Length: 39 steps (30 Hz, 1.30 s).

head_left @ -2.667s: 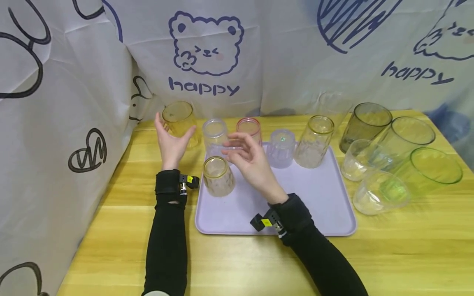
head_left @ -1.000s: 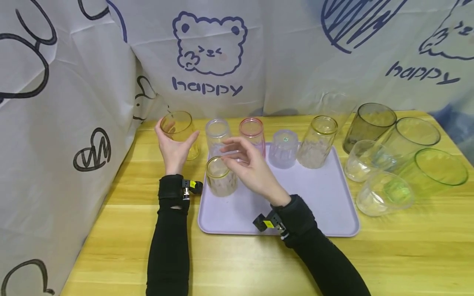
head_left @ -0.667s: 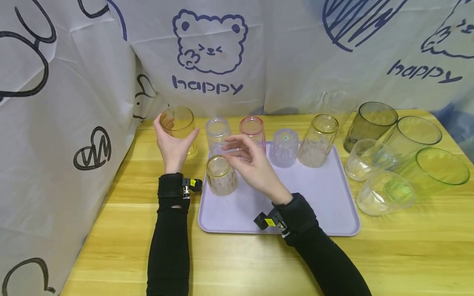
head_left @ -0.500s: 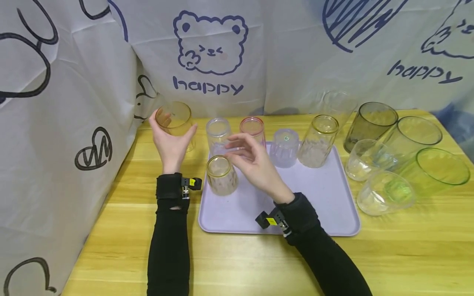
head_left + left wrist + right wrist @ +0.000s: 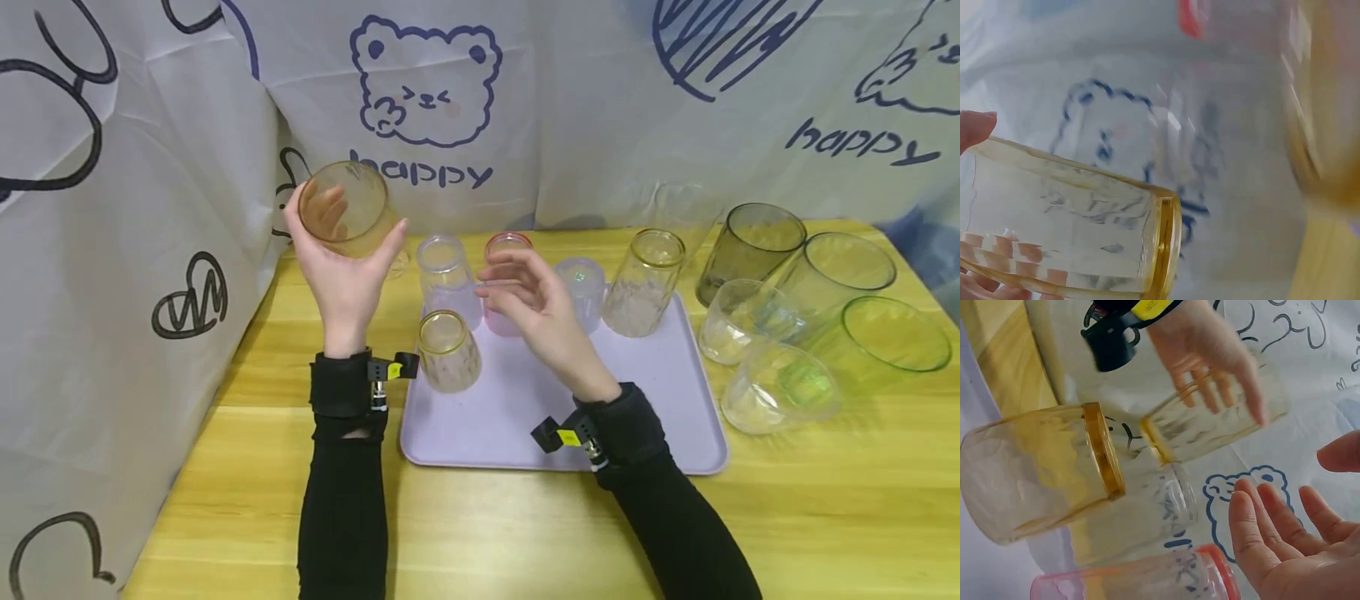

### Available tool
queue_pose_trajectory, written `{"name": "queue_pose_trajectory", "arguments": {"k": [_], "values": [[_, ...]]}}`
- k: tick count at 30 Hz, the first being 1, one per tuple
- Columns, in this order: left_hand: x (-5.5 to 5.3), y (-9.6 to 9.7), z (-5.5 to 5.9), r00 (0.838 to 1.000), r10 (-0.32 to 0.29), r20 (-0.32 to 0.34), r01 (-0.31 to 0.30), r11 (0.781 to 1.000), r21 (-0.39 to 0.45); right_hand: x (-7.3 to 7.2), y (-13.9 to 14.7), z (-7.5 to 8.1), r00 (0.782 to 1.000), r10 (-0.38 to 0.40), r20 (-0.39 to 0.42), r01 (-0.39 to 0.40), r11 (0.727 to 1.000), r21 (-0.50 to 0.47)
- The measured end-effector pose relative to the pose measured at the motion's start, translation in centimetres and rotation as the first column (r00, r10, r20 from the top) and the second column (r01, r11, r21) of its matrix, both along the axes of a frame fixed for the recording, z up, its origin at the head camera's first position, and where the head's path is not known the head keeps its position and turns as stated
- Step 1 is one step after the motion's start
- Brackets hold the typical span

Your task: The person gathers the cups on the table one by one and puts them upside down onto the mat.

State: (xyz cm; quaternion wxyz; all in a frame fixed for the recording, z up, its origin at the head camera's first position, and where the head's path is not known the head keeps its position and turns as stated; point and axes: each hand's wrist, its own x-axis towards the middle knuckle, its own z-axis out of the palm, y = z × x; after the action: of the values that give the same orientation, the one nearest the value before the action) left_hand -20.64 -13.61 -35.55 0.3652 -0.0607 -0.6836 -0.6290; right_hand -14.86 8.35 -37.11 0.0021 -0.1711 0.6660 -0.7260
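Note:
In the head view, my left hand (image 5: 341,287) grips a tall amber glass (image 5: 369,200) with thumb and fingers around its sides. The glass is held above the table's back left, its mouth tilted toward the head camera. Its thick base rim shows in the left wrist view, where the glass (image 5: 1085,215) lies across the lower left. My right hand (image 5: 551,317) hovers over the tray with loosely bent fingers and nothing in them. Near it are an upturned pink-rimmed tumbler (image 5: 504,323), partly hidden, and an upturned short amber-rimmed tumbler (image 5: 450,358).
A lilac tray (image 5: 517,437) carries upturned tumblers, including a clear one (image 5: 450,292), a purple one (image 5: 588,292) and a tall amber-rimmed one (image 5: 641,292). Right of it stand several glasses, among them a smoky one (image 5: 742,258) and a green one (image 5: 885,350). Printed cloth (image 5: 585,108) hangs behind.
My left hand has raised the amber glass from the table and tilted its mouth toward the head camera. My right hand has shifted slightly right and away from the short tumbler.

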Motion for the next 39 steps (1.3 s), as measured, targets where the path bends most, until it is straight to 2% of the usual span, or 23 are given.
{"name": "queue_pose_trajectory", "arguments": {"k": [3,8,11,14,19,23,28,33,38,39], "values": [[0.7,1.1,1.1,0.998,-0.019,-0.052,0.019,1.0,-0.006,0.0,0.7,0.0,1.0,-0.012,0.026,0.013,0.999,-0.031],[1.6,2.2,2.3,0.991,0.0,-0.135,-0.006,0.999,-0.043,0.4,2.0,-0.1,0.996,-0.025,0.08,0.032,0.996,-0.08],[2.3,3.0,3.0,0.984,-0.006,-0.178,0.001,1.0,-0.03,0.4,2.7,-0.2,0.994,-0.017,0.106,0.029,0.992,-0.12],[3.0,4.0,3.6,0.978,-0.048,-0.204,0.046,0.999,-0.014,0.3,3.2,-0.2,0.99,-0.007,0.14,0.031,0.985,-0.168],[3.8,5.6,3.9,0.966,-0.197,-0.17,0.203,0.979,0.021,0.3,3.9,0.1,0.985,-0.008,0.171,0.045,0.977,-0.211],[3.8,6.7,3.7,0.935,-0.329,-0.133,0.34,0.937,0.073,0.2,4.2,0.3,0.984,-0.009,0.18,0.051,0.971,-0.233],[3.9,8.2,3.0,0.881,-0.455,-0.131,0.468,0.878,0.099,0.1,4.5,0.4,0.977,0.002,0.215,0.053,0.966,-0.251],[4.0,9.4,2.4,0.839,-0.527,-0.136,0.539,0.839,0.072,0.1,4.7,0.4,0.963,0.064,0.262,0.017,0.955,-0.297],[4.0,10.2,1.9,0.806,-0.574,-0.144,0.584,0.811,0.035,0.1,5.0,0.1,0.949,0.125,0.29,-0.017,0.938,-0.347],[4.0,10.3,1.8,0.804,-0.576,-0.146,0.585,0.811,0.018,0.1,5.1,0.0,0.947,0.134,0.291,-0.023,0.934,-0.357]]}}
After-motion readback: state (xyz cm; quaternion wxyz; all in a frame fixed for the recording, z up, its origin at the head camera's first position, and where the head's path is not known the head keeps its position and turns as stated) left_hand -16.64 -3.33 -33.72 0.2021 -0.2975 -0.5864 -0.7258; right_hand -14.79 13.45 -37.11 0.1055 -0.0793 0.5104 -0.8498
